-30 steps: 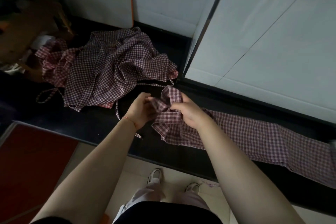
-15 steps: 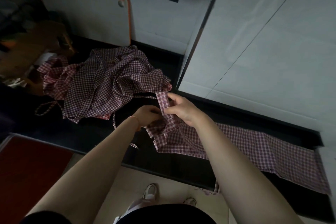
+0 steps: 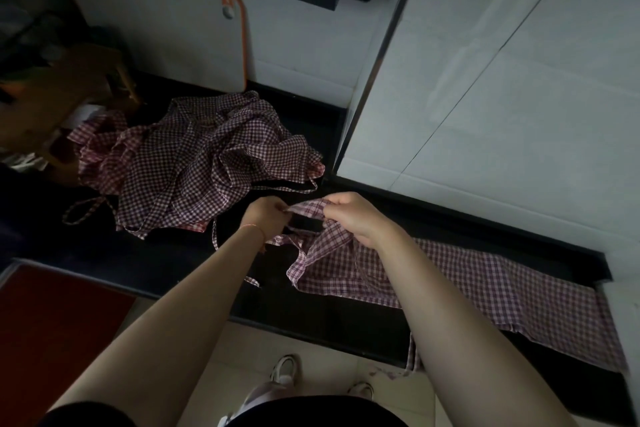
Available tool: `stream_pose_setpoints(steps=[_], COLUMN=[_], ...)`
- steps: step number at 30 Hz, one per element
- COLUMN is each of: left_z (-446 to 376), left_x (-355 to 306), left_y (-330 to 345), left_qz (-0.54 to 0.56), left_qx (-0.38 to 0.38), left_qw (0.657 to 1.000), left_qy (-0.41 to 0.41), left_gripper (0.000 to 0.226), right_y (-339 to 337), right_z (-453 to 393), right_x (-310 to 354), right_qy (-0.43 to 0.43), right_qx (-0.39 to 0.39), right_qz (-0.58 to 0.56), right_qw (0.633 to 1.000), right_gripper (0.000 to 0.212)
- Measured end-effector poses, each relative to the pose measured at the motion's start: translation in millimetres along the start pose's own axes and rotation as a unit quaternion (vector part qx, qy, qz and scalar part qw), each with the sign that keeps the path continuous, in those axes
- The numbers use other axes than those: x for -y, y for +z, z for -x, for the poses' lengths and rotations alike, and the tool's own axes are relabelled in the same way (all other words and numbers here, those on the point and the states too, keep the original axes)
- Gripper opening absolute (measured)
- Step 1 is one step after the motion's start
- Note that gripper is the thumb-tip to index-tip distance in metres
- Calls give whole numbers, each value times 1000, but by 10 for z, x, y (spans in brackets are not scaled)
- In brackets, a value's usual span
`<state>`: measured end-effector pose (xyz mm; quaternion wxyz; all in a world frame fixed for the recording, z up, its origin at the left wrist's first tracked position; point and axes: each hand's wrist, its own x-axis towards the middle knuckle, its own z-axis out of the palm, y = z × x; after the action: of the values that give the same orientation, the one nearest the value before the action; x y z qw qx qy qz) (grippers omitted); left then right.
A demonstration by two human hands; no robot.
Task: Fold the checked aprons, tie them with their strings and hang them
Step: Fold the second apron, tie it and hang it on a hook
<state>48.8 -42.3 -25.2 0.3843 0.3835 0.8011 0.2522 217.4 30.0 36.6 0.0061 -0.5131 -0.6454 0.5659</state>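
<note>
A checked apron (image 3: 485, 284), folded into a long strip, lies along the black counter (image 3: 173, 253) and runs off to the right. My left hand (image 3: 266, 218) and my right hand (image 3: 353, 218) both pinch its upper end, lifted a little off the counter and stretched between them. One of its strings (image 3: 412, 357) hangs over the counter's front edge. A crumpled heap of checked aprons (image 3: 194, 163) lies to the left, its strings trailing across the counter.
A white wall panel (image 3: 502, 97) rises behind the strip on the right. A white board with an orange rim (image 3: 180, 31) leans at the back. Brown wooden objects (image 3: 69, 87) sit at far left. Tiled floor and my shoes (image 3: 284, 371) lie below.
My hands have drawn apart and raised the apron's bunched end, which is now spread flatter between them. The camera tilted up.
</note>
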Motion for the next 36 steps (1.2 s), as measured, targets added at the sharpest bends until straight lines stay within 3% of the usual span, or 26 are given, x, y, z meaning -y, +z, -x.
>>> stream_pose_setpoints(steps=[2,4,8,10,12,14,18,21,25,27,29,31,33,34,36], left_z=[-26,-40,-36,-28,-13,-19,-59,-15,24,26,11,4,-2,2,91], left_x=[55,42,-63,-67,-34,31,260,405,590,610,609,572,617,621,562], left_y=[-38,-65,-125,-162,-170,-137,-57,41,175,188,162,122,126,161,228], left_qz=[60,170,212,159,67,-27,-99,-182,-283,-207,-16,190,310,349,425], left_qx=[-53,-42,94,180,226,218,127,130,106,73,3,-60,-64,-41,17], left_qw=[996,982,970,968,970,975,987,974,950,971,990,958,910,889,846], left_qy=[-38,-75,-72,-74,-54,-36,-17,-39,-74,-99,-142,-207,-269,-294,-322], left_gripper=[14,20,42,54,41,32,74,91,54,48,49,68,96,100,87], right_y=[-16,-19,20,35,14,-27,-64,-33,92,185,325,495,655,704,786], right_z=[-8,-6,9,14,14,21,47,43,-44,-93,-161,-229,-305,-318,-341], right_x=[-47,-74,-126,-170,-204,-227,-199,-165,-221,-245,-274,-325,-392,-422,-476], right_qy=[7,8,27,30,29,29,8,-12,-10,7,13,5,-7,-8,0], right_qx=[-21,-32,-27,-36,-60,-60,7,16,7,-7,-27,-60,-97,-105,-100], right_qz=[28,83,131,90,11,-96,-180,-188,-114,-59,21,131,185,183,175], right_qw=[999,996,991,995,998,993,984,982,993,998,999,990,978,977,979], right_gripper=[26,28,32,32,28,24,23,26,27,28,28,26,22,20,16])
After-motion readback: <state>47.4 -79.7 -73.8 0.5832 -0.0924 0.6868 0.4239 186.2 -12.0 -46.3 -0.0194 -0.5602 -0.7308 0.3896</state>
